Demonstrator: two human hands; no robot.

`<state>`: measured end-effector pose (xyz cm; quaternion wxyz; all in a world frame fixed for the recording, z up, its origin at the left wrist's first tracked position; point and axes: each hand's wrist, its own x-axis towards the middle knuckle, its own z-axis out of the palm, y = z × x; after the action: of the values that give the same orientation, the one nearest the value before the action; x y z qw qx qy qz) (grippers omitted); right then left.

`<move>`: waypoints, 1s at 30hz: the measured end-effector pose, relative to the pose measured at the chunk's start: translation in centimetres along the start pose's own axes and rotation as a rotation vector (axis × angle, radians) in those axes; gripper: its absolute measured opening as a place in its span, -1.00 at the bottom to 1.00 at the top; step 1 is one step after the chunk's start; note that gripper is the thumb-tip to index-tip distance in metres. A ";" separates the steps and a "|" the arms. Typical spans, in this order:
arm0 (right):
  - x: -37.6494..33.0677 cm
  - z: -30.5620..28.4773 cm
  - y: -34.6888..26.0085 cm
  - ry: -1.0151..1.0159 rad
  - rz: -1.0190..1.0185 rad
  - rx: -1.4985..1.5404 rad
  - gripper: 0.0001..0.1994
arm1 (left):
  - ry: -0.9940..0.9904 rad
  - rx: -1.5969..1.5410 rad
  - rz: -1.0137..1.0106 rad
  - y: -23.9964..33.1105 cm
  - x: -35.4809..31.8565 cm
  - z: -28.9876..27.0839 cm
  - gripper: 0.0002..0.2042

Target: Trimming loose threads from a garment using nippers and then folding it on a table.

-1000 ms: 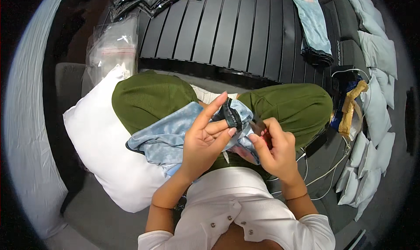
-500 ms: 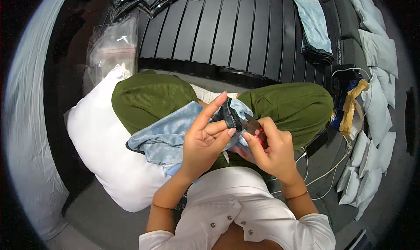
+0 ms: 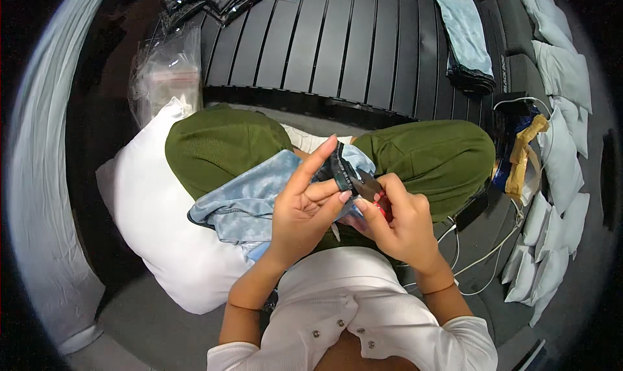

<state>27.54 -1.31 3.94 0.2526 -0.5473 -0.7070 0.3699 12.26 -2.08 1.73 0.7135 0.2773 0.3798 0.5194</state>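
Observation:
Across my lap lies a light-blue mottled cloth garment (image 3: 243,192) with dark edging. My left hand (image 3: 300,209) pinches its black trim (image 3: 340,168) between thumb and fingers, with the index finger stretched upward. My right hand (image 3: 407,223) grips small thread snips (image 3: 365,185) with dark blades and red on the handle. The blades touch or lie right against the trim beside my left fingertips; which one I cannot tell. The right fingers partly hide the handle. A thin white pointed thing (image 3: 335,232) shows below the cloth.
Ahead stands a black slatted table (image 3: 305,47). It carries black plastic packages (image 3: 227,1) at far left and a folded blue cloth stack (image 3: 464,30) at right. Clear bags (image 3: 170,79) and a white pillow (image 3: 169,222) sit at left. Cables (image 3: 490,267) and small cushions (image 3: 563,144) are at right.
The snips and my right hand have shifted slightly left, closer against the black trim. My left hand keeps nearly the same hold.

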 end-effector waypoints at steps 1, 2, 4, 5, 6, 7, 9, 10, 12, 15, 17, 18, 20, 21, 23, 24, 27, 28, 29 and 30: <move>0.0 0.1 0.1 0.002 -0.006 0.004 -0.79 | 0.011 -0.007 0.001 0.0 0.0 0.1 -0.38; 0.0 0.2 0.1 0.002 -0.006 0.005 -0.79 | 0.011 -0.006 0.000 -0.1 0.0 0.0 -0.38; 0.1 0.2 0.2 0.005 -0.023 -0.023 -0.79 | 0.025 0.007 0.011 -0.3 0.0 -0.1 -0.36; 0.1 0.2 0.2 0.005 -0.022 -0.023 -0.79 | 0.025 0.007 0.010 -0.3 0.0 -0.1 -0.36; 0.2 0.2 0.1 -0.004 -0.013 -0.043 -0.79 | 0.023 0.043 0.044 -0.4 0.1 -0.1 -0.34; 0.2 0.1 0.0 -0.014 -0.005 -0.062 -0.78 | 0.021 0.080 0.078 -0.4 0.2 -0.1 -0.32; 0.4 -0.1 -0.3 -0.038 -0.016 -0.106 -0.78 | 0.017 0.138 0.108 -0.7 0.0 -0.6 -0.30; 0.5 -0.2 -0.3 -0.062 -0.027 -0.152 -0.78 | 0.011 0.196 0.137 -0.8 0.0 -0.8 -0.29; 0.7 -0.4 -0.2 -0.066 -0.039 -0.152 -0.77 | 0.015 0.180 0.127 -0.6 0.2 -0.6 -0.29; 0.9 -0.6 -0.2 -0.084 -0.047 -0.138 -0.76 | -0.017 0.175 0.122 -0.5 0.3 -1.0 -0.31; 1.0 -0.7 -0.3 -0.097 -0.043 -0.126 -0.76 | -0.054 0.184 0.127 -0.5 0.3 -1.1 -0.34; 1.1 -0.8 -0.4 -0.088 -0.036 -0.115 -0.75 | -0.017 0.202 0.121 -0.5 0.2 -1.0 -0.41; 1.1 -0.8 -0.4 -0.080 -0.029 -0.103 -0.75 | 0.021 0.218 0.113 -0.4 0.3 -1.0 -0.48; 1.1 -0.8 -0.5 -0.078 -0.024 -0.108 -0.75 | 0.007 0.298 0.144 -0.4 0.4 -1.1 -0.58; 1.2 -0.7 -0.5 -0.077 -0.020 -0.112 -0.75 | -0.005 0.379 0.175 -0.2 0.5 -1.1 -0.68; 1.2 -0.6 -0.6 -0.069 -0.023 -0.102 -0.76 | 0.015 0.373 0.169 0.0 0.4 -1.1 -0.76; 1.2 -0.5 -0.5 -0.047 -0.025 -0.072 -0.78 | 0.026 0.402 0.189 0.0 0.4 -1.2 -0.75; 1.2 -0.4 -0.4 -0.034 -0.025 -0.050 -0.78 | 0.019 0.438 0.214 0.0 0.4 -1.2 -0.66; 1.2 -0.3 -0.2 -0.035 -0.026 -0.048 -0.78 | 0.021 0.440 0.215 0.2 0.5 -1.0 -0.66; 1.2 -0.1 0.0 -0.034 -0.005 0.010 -0.79 | 0.022 0.290 0.102 0.5 0.7 -0.5 -0.58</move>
<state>27.33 -0.08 3.93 0.2439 -0.5381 -0.7107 0.3820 11.65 -1.27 1.69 0.6344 0.3906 0.4440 0.4978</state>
